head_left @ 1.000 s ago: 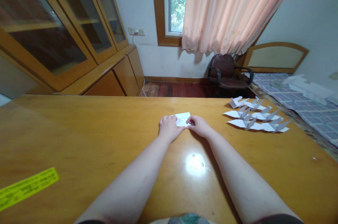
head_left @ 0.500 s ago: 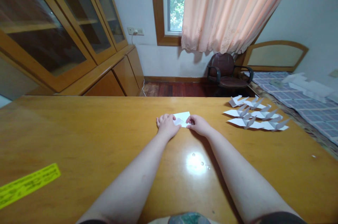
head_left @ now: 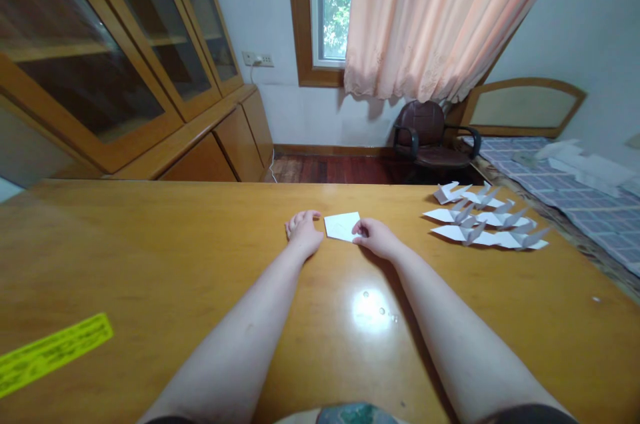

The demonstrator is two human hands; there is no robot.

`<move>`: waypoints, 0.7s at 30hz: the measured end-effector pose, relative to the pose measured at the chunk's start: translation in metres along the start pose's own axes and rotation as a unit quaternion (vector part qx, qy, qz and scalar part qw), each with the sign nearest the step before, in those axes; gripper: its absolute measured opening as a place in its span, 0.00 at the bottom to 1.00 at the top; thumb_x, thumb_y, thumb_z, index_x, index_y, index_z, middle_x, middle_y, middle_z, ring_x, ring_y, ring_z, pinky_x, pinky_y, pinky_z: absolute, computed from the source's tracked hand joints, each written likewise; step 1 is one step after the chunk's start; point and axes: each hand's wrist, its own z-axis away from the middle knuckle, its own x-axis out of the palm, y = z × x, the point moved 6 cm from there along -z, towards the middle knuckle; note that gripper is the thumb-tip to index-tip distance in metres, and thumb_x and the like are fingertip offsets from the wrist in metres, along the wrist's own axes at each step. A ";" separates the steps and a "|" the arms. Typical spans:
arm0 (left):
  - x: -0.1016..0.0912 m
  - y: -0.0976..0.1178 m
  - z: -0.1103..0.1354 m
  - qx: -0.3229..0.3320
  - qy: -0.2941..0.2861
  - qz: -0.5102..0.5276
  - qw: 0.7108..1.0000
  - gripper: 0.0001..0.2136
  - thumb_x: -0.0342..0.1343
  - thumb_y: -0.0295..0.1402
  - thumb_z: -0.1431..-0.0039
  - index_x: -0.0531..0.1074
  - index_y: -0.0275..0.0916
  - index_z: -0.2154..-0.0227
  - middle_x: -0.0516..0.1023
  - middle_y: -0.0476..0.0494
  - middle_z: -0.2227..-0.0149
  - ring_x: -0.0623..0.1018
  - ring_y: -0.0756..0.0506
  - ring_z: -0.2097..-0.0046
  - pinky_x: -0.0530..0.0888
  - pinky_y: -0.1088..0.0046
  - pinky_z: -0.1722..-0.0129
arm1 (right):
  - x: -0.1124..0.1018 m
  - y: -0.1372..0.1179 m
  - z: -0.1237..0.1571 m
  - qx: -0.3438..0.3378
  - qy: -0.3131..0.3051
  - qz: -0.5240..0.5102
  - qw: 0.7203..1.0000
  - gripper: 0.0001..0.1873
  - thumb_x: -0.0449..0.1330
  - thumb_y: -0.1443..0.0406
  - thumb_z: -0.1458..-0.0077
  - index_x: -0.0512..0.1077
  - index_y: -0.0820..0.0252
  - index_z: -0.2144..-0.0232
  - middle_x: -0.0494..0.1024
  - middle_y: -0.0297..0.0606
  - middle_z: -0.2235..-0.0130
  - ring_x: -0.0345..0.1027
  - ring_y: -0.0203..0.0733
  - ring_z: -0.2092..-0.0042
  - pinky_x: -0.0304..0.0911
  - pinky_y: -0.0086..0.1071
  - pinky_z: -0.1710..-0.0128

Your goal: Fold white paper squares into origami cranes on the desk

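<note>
Wooden table (head_left: 150, 244), flat white folded paper (head_left: 343, 226)

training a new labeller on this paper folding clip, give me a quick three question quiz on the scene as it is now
1. Of the left hand and the right hand, which touches the folded white paper? A left; B right; C both.
2. True or false: the paper cranes lie to the left of both hands.
3. Fill in: the strip near the left edge of the table is ____ in colour.
Key: 1 B; 2 false; 3 yellow.
</note>
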 end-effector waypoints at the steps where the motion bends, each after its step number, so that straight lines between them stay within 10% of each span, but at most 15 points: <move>1: -0.004 0.004 0.002 0.018 0.021 0.006 1.000 0.18 0.53 0.25 0.51 0.69 0.45 0.56 0.71 0.44 0.49 0.66 0.41 0.45 0.61 0.61 0.43 | 0.000 0.000 0.000 -0.002 0.001 0.001 1.000 0.08 0.64 0.67 0.54 0.73 0.59 0.67 0.74 0.33 0.69 0.64 0.35 0.68 0.55 0.28 0.68; 8: 0.026 0.074 0.067 0.285 -0.039 -0.094 0.953 0.21 0.47 0.32 0.40 0.64 0.39 0.43 0.66 0.40 0.40 0.62 0.39 0.39 0.55 0.58 0.38 | -0.001 -0.002 0.001 -0.026 0.014 0.024 0.999 0.06 0.62 0.67 0.54 0.72 0.59 0.69 0.74 0.34 0.70 0.64 0.36 0.68 0.56 0.29 0.67; 21: 0.035 0.059 0.065 0.128 -0.128 -0.205 0.962 0.33 0.44 0.46 0.38 0.50 0.29 0.36 0.50 0.30 0.34 0.50 0.36 0.33 0.47 0.46 0.36 | -0.002 -0.004 0.003 -0.029 0.011 0.012 0.999 0.08 0.64 0.67 0.54 0.73 0.59 0.67 0.73 0.32 0.70 0.63 0.35 0.69 0.56 0.29 0.68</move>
